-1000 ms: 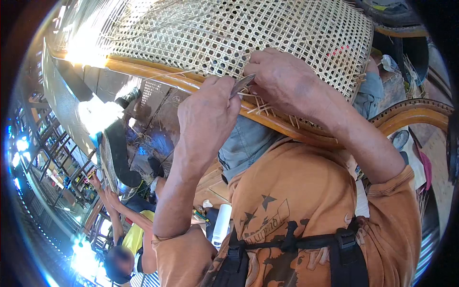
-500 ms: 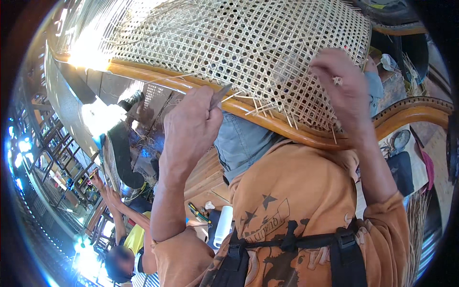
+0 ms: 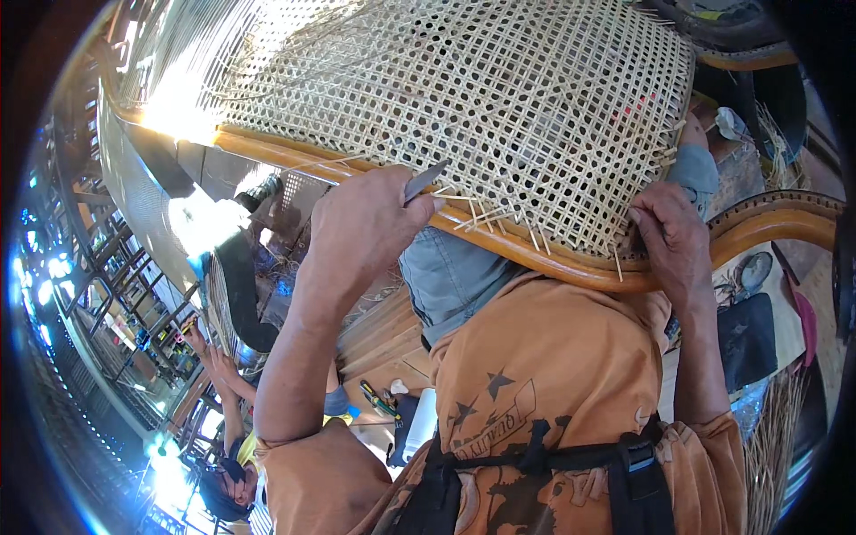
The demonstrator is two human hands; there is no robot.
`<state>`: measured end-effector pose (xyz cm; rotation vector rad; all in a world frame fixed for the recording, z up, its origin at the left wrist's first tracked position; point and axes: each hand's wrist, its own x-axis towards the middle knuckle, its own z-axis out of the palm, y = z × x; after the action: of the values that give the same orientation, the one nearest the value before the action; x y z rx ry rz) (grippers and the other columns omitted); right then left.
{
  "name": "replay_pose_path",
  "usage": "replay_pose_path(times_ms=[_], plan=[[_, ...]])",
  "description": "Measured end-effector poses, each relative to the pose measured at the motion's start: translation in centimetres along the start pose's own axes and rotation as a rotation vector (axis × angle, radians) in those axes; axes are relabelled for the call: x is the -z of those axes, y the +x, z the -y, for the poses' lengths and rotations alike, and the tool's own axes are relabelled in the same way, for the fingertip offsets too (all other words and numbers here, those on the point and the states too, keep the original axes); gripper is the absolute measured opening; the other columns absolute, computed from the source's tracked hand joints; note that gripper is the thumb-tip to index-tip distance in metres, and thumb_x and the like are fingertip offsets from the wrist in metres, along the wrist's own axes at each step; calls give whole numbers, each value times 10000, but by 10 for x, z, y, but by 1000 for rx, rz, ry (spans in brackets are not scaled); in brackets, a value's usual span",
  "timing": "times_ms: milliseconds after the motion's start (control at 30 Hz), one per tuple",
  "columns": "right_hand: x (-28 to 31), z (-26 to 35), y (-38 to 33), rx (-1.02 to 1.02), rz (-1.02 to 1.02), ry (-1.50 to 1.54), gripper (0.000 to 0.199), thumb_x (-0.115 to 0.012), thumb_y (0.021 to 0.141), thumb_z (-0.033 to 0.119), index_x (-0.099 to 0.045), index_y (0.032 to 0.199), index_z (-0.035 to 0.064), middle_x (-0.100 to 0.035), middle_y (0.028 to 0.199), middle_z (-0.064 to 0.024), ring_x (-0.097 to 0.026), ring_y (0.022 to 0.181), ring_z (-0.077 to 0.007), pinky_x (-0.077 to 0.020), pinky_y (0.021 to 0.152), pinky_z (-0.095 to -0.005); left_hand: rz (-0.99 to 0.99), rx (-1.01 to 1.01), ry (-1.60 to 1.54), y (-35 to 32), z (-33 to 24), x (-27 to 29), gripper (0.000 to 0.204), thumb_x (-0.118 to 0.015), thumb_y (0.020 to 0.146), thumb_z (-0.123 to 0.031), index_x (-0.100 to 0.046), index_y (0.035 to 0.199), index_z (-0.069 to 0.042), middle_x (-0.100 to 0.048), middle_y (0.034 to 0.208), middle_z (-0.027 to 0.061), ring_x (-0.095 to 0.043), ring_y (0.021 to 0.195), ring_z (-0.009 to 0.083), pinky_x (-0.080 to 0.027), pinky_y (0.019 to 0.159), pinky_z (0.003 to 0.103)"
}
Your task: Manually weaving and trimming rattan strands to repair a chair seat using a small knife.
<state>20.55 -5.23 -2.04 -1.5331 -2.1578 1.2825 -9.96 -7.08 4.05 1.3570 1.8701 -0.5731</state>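
Pale cane webbing (image 3: pixel 535 134) in an open lattice stretches over a curved, varnished wooden frame (image 3: pixel 566 267) in front of me. Loose cane ends stick out over the near rail. Closed around a small knife (image 3: pixel 426 181), my left hand (image 3: pixel 364 218) rests at the near rail, the grey blade pointing up and right over the webbing. My right hand (image 3: pixel 676 236) is at the webbing's right edge near the frame's corner. Its fingers are curled together there; whatever lies between them is hidden.
A curved wooden arm (image 3: pixel 771 214) with a row of holes extends right. Below it lie a dark pad (image 3: pixel 747 343) and a bundle of thin cane strands (image 3: pixel 774 446). A white cylinder (image 3: pixel 421 423) and pliers (image 3: pixel 379 399) lie below. Another person (image 3: pixel 236 486) works at lower left.
My right hand has come down from above the webbing to its right edge, and its fingers have closed. My left hand has shifted slightly right with the knife.
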Motion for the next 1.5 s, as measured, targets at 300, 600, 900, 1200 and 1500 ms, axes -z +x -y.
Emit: replay_pose_path(times_ms=[300, 600, 900, 1200, 1500], plan=[[1, -2, -1, 51, 45, -104, 111, -592, 825, 57, -596, 934, 37, -583, 959, -131, -587, 879, -308, -485, 740, -353, -192, -197, -34, 6, 14, -18, 217, -540, 768, -223, -569, 749, -9, -582, 684, 191, -582, 670, 370, -446, 621, 437], [6, 4, 1, 73, 7, 6, 103, -595, 831, 79, -605, 916, 21, -591, 901, -128, -591, 867, -293, -480, 749, -339, -226, -107, -263, -16, 21, -11, 272, -524, 869, -276, -610, 842, -20, -608, 762, 145, -602, 688, 313, -479, 659, 400], [-36, 102, 20, 306, 647, 840, 358, -570, 867, 337, -558, 1070, 42, -577, 971, -171, -571, 895, -342, -452, 803, -409, -382, -614, -975, -70, -22, -42, 556, -366, 930, -479, -647, 990, -4, -486, 1179, 155, -438, 1109, 321, -354, 937, 445], [-29, 90, 30, -699, 717, 1105, 324, -466, 935, 292, -553, 936, -21, -584, 745, -93, -539, 579, -141, -442, 545, -272, -538, -215, -408, -30, 20, -23, 342, -559, 865, -319, -593, 1015, -14, -594, 961, 157, -572, 895, 303, -439, 785, 381], [-52, 92, 44, -830, 820, 1148, 221, -368, 936, 143, -507, 909, -27, -557, 652, -76, -504, 493, -137, -432, 469, -251, -267, -179, -146, -10, 15, -12, 136, -602, 826, -168, -574, 841, -36, -590, 768, 132, -579, 700, 322, -446, 626, 401]])
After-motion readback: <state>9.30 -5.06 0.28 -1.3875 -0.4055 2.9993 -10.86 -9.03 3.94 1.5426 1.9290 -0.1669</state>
